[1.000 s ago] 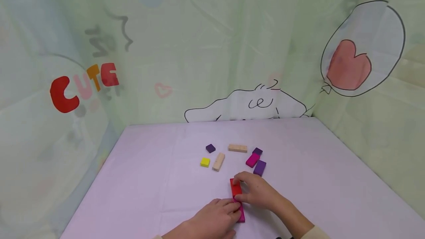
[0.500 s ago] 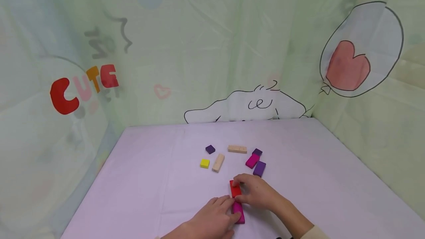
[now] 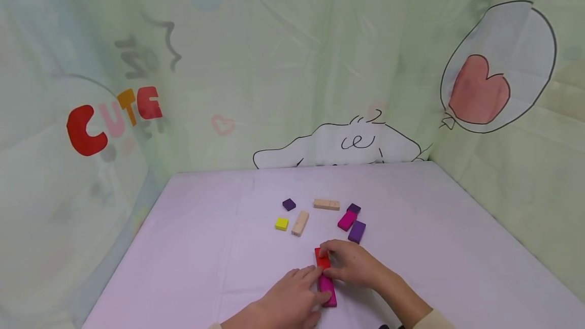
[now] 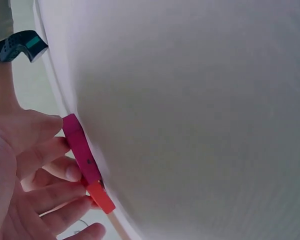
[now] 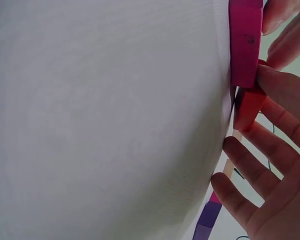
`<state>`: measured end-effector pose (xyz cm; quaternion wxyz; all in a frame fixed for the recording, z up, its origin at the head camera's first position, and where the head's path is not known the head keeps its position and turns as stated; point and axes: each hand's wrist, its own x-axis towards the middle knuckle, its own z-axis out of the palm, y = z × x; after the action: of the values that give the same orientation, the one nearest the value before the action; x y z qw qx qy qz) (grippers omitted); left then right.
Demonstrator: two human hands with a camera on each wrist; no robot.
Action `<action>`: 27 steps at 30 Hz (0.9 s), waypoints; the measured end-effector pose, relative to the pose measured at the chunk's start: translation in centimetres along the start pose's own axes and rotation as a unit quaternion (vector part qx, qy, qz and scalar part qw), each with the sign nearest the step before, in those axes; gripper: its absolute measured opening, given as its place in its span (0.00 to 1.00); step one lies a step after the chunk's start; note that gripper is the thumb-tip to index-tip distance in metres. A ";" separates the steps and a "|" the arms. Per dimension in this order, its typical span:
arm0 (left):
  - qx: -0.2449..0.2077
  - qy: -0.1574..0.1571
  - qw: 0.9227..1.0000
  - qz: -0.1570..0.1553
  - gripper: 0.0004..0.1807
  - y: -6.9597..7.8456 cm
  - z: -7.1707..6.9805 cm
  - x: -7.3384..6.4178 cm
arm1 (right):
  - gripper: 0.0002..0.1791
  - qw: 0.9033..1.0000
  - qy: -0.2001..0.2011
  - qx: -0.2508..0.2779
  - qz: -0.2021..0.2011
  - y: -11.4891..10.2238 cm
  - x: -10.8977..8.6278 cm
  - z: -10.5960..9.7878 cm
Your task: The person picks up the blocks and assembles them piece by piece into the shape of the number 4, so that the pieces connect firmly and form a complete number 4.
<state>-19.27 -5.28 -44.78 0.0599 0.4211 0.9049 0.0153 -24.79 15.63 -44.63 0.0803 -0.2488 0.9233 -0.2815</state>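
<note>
A magenta block (image 3: 327, 291) and a red block (image 3: 322, 259) lie end to end in a line on the table in front of me. My left hand (image 3: 292, 296) touches the magenta one, its thumb over the near half and its index finger reaching to where the blocks meet. With thumb and index finger, my right hand (image 3: 351, 264) pinches the red block from the right side, covering part of it. In the left wrist view the magenta block (image 4: 82, 150) shows beside the left fingers. The right wrist view has the red block (image 5: 249, 107) at the right fingertips.
Farther back on the pale tablecloth (image 3: 205, 227) lie a yellow block (image 3: 281, 224), a dark purple block (image 3: 289, 204) and two plain wooden blocks, one upright in view (image 3: 300, 223), one crosswise (image 3: 326, 204). To their right a second magenta block (image 3: 347, 220) lies among purple blocks (image 3: 357, 232).
My left fingers have drawn back from over the magenta block, so more of its top shows, and the index finger has straightened toward the joint. My right hand stays on the red block.
</note>
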 end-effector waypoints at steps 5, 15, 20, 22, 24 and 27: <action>-0.007 0.001 1.000 0.005 0.22 -0.4 0.0 0.2 | 0.13 1.000 0.006 -0.009 -0.010 0.1 -0.2 -0.1; 0.001 0.010 1.000 0.014 0.20 -0.6 -0.3 0.3 | 0.13 1.000 0.005 -0.014 -0.020 0.2 -0.4 -0.1; -0.002 -0.002 1.000 0.009 0.20 -0.7 -0.7 0.3 | 0.13 1.000 0.001 -0.011 -0.014 0.5 -0.4 0.1; 0.004 0.000 1.000 0.012 0.20 -0.7 -0.7 0.3 | 0.13 1.000 -0.001 -0.009 -0.012 0.5 -0.4 0.1; 0.010 0.004 1.000 0.016 0.20 -0.7 -0.8 0.3 | 0.13 1.000 -0.002 -0.008 -0.013 0.5 -0.4 0.1; 0.015 0.011 1.000 0.016 0.19 -0.7 -0.9 0.3 | 0.13 1.000 -0.003 -0.009 -0.017 0.6 -0.4 0.1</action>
<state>-20.08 -5.50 -44.00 0.0432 0.4366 0.8986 0.0070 -24.67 16.14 -45.06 0.0762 -0.2656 0.9212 -0.2739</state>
